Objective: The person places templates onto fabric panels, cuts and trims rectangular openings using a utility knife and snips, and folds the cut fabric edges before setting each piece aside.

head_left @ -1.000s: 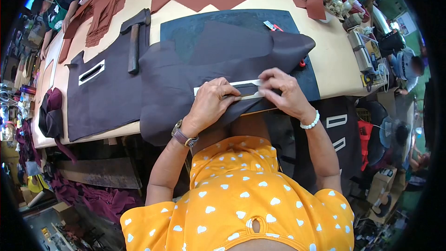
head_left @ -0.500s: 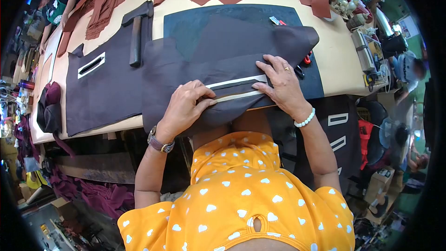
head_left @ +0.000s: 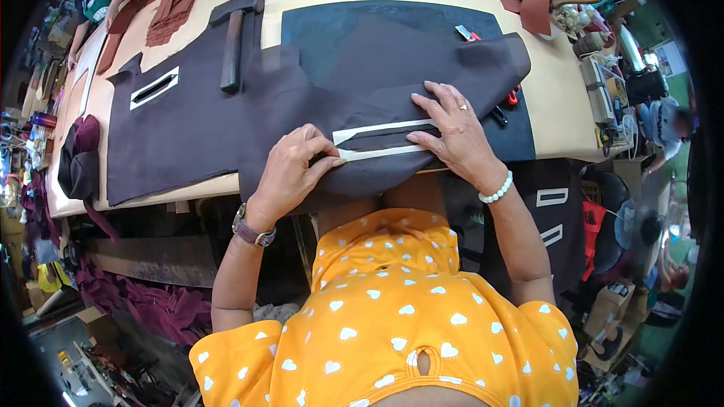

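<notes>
- Our left hand (head_left: 290, 168) pinches the left end of the lower white strip (head_left: 388, 152); our right hand (head_left: 460, 139) rests spread over the right end.
- Between them, at the counter's (head_left: 558, 109) near edge, the dark cloth (head_left: 324, 105) has white along both long sides of its slot (head_left: 385, 138); this one seems unfinished.
- Toward ten o'clock, beyond the hammer (head_left: 231, 60), another white frame (head_left: 136, 100) looks complete.

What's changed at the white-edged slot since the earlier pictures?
The left hand slid left from mid-slot and now pinches the white border at its left end. The right hand stayed at the right end. The hammer still lies on dark cloth.
</notes>
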Action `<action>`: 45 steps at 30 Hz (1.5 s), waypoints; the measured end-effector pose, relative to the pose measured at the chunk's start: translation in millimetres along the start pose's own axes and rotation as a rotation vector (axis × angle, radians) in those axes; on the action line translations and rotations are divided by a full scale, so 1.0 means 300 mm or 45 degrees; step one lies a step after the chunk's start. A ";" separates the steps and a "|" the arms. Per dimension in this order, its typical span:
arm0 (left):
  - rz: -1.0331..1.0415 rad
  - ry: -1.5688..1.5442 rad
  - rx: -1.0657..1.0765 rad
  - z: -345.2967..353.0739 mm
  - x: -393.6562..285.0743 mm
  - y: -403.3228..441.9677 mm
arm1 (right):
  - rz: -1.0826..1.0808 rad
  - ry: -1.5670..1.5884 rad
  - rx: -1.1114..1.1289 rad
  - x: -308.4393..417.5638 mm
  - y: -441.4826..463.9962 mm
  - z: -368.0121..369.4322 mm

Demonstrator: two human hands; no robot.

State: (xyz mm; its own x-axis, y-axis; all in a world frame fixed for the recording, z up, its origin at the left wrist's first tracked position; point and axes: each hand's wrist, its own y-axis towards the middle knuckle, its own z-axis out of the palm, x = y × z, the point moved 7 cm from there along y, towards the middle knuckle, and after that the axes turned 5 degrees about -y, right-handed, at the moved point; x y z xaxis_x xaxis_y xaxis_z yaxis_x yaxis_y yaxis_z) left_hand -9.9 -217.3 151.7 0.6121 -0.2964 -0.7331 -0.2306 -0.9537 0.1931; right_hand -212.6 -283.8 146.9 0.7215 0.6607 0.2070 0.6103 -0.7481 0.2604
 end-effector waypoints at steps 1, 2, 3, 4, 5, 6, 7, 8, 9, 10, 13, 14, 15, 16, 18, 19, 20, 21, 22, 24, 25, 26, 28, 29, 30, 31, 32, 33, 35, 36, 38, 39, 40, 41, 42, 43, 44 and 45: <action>0.008 -0.003 -0.006 0.000 0.001 0.000 | -0.012 -0.004 0.005 0.009 0.007 0.003; 0.015 -0.004 -0.011 0.000 0.002 -0.001 | -0.037 -0.019 -0.001 0.030 0.014 0.009; 0.006 -0.008 -0.024 -0.003 0.003 -0.002 | -0.061 -0.033 -0.009 0.058 0.023 0.021; -0.005 -0.012 -0.036 -0.004 0.003 -0.004 | -0.086 -0.044 -0.017 0.088 0.033 0.036; -0.015 -0.015 -0.048 -0.006 0.004 -0.005 | -0.112 -0.026 -0.014 0.116 0.043 0.055; -0.012 -0.008 -0.054 -0.006 0.004 -0.006 | -0.135 -0.009 -0.016 0.144 0.055 0.068; -0.009 -0.001 -0.060 -0.005 0.006 -0.005 | -0.158 0.006 -0.017 0.171 0.066 0.080; -0.005 0.005 -0.065 -0.004 0.007 -0.006 | -0.180 0.022 -0.019 0.188 0.073 0.088; -0.010 0.014 -0.067 -0.006 0.007 -0.008 | -0.177 0.025 -0.020 0.192 0.077 0.094; -0.015 0.022 -0.067 -0.008 0.008 -0.009 | -0.158 0.016 -0.025 0.185 0.075 0.090; -0.017 0.015 -0.093 -0.013 0.010 -0.014 | -0.090 0.012 -0.040 0.121 0.053 0.060; -0.016 0.009 -0.104 -0.015 0.011 -0.017 | -0.083 0.003 -0.040 0.116 0.050 0.059; -0.021 0.013 -0.104 -0.015 0.012 -0.019 | -0.074 -0.008 -0.041 0.114 0.045 0.058; -0.023 0.016 -0.103 -0.014 0.012 -0.018 | -0.063 -0.021 -0.043 0.112 0.040 0.057; -0.014 0.013 -0.109 -0.013 0.011 -0.015 | -0.101 -0.026 -0.037 0.141 0.054 0.070; -0.005 0.010 -0.113 -0.014 0.012 -0.015 | -0.123 -0.025 -0.035 0.164 0.065 0.080; 0.002 0.009 -0.117 -0.015 0.013 -0.018 | -0.153 -0.001 -0.027 0.193 0.075 0.088; 0.002 0.012 -0.121 -0.014 0.015 -0.020 | -0.183 0.024 -0.021 0.223 0.083 0.096; 0.004 0.015 -0.126 -0.012 0.017 -0.022 | -0.214 0.048 -0.015 0.245 0.086 0.101; 0.000 0.016 -0.127 -0.013 0.016 -0.023 | -0.233 0.097 -0.008 0.252 0.087 0.109; -0.005 0.014 -0.121 -0.014 0.013 -0.024 | -0.215 0.136 0.002 0.240 0.090 0.103; -0.008 0.014 -0.118 -0.018 0.010 -0.024 | -0.199 0.174 0.008 0.224 0.095 0.094; 0.004 0.028 -0.124 -0.015 0.015 -0.024 | -0.201 0.316 -0.006 0.174 0.129 0.061; 0.011 0.033 -0.129 -0.016 0.016 -0.024 | -0.173 0.388 -0.007 0.144 0.159 0.040; 0.001 0.022 -0.130 -0.020 0.016 -0.023 | -0.144 0.458 -0.008 0.111 0.193 0.026; -0.008 0.009 -0.131 -0.022 0.014 -0.023 | -0.128 0.380 -0.142 0.069 0.243 0.000; -0.014 -0.003 -0.132 -0.023 0.012 -0.021 | -0.002 0.435 -0.119 0.013 0.301 -0.004; -0.021 -0.022 -0.137 -0.023 0.013 -0.021 | 0.089 0.372 -0.123 -0.037 0.350 0.000; -0.016 -0.023 -0.159 -0.024 0.012 -0.024 | 0.253 0.300 -0.088 -0.113 0.436 0.035; -0.013 -0.024 -0.168 -0.026 0.012 -0.025 | 0.327 0.290 -0.046 -0.145 0.474 0.057; -0.006 -0.021 -0.179 -0.027 0.010 -0.025 | 0.404 0.312 -0.026 -0.183 0.510 0.103; 0.000 -0.007 -0.169 -0.024 0.013 -0.027 | 0.407 0.344 -0.046 -0.195 0.520 0.129; 0.006 0.006 -0.159 -0.022 0.015 -0.025 | 0.410 0.376 -0.068 -0.202 0.532 0.136; -0.003 0.063 -0.162 -0.030 0.005 -0.014 | 0.426 0.386 -0.088 -0.181 0.525 0.131; -0.012 0.117 -0.163 -0.037 -0.015 0.001 | 0.379 0.302 -0.193 -0.174 0.515 0.130; -0.021 0.171 -0.164 -0.040 -0.026 0.020 | 0.398 0.398 -0.202 -0.179 0.506 0.140; 0.012 0.186 -0.236 -0.050 -0.032 0.044 | 0.414 0.496 -0.210 -0.182 0.501 0.148; 0.044 0.201 -0.307 -0.061 -0.034 0.075 | 0.369 0.495 -0.264 -0.174 0.494 0.145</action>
State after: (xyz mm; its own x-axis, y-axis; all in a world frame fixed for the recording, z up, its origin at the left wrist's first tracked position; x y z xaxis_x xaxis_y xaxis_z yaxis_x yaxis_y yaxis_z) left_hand -7.4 -236.8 175.7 0.7214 -0.3153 -0.6166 -0.0783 -0.9218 0.3797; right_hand -145.5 -431.9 133.7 0.6528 0.4318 0.6225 0.2979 -0.9018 0.3132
